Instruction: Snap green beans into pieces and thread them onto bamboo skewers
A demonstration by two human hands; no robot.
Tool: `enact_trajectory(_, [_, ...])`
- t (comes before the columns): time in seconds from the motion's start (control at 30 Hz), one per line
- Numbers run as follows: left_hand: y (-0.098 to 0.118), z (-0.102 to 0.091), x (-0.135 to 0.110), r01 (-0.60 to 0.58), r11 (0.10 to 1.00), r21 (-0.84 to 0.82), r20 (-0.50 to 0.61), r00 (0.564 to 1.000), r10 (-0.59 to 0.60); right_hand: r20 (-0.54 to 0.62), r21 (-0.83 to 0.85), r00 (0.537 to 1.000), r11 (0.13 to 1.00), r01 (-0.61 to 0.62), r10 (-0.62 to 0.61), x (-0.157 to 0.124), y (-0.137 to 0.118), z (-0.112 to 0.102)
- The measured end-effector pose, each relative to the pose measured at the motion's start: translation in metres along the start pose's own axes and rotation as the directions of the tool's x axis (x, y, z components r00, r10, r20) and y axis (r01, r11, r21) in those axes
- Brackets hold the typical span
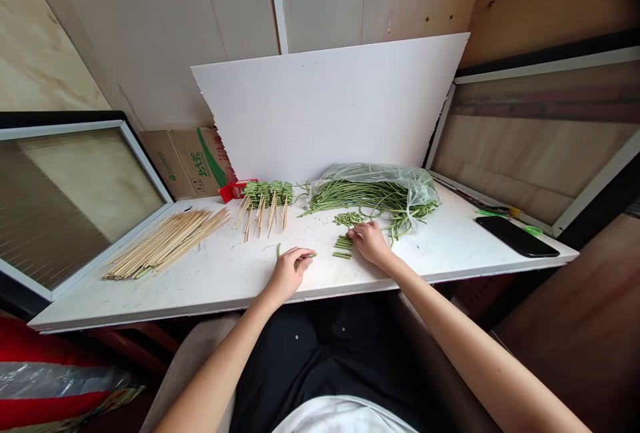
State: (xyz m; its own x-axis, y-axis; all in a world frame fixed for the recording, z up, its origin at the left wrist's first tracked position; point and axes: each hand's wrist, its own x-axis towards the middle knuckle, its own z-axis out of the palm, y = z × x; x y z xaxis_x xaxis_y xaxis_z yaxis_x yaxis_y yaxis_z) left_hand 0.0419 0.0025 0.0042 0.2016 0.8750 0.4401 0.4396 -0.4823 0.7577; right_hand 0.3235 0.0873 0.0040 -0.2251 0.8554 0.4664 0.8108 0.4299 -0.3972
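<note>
My left hand (289, 272) is closed on a long bean (311, 257) near the table's front edge; one green end pokes out past the thumb and another shows behind the knuckles. To its right, my right hand (371, 241) rests with curled, closed fingertips at the upper end of a neat row of cut bean pieces (343, 244). Whatever those fingertips pinch is hidden. Just behind lies a small heap of short bean bits (349, 218). A clear plastic bag (425, 183) spills a large bundle of whole long beans (357, 194) at the back.
Bamboo skewers (167, 241) lie in a fanned pile on the left of the white table (225, 286). Skewered beans (270, 193) stand stacked at the back, beside a red packet (233, 191) and a cardboard box (187, 163). A black phone (517, 236) and scissors (493, 208) lie right.
</note>
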Motion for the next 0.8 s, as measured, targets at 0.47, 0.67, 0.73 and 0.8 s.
enact_trajectory(0.47, [0.011,0.0,0.0,0.104,0.982,-0.158,0.016,0.995,-0.103,0.087,0.319,0.897,0.865,0.387,-0.433,-0.022,-0.078,-0.027])
enact_trajectory(0.67, [0.016,0.003,-0.002,0.061,0.987,-0.15,0.057,0.997,-0.053,0.03,0.285,0.875,0.843,0.456,-0.483,-0.026,-0.091,-0.017])
enact_trajectory(0.73, [0.014,0.003,-0.002,0.033,0.995,-0.095,0.047,0.998,-0.028,0.0,0.277,0.883,0.848,0.451,-0.47,-0.025,-0.088,-0.016])
enact_trajectory(0.8, [0.012,0.002,-0.002,0.007,1.0,-0.025,0.029,1.0,-0.006,-0.02,0.277,0.887,0.85,0.449,-0.462,-0.024,-0.086,-0.017])
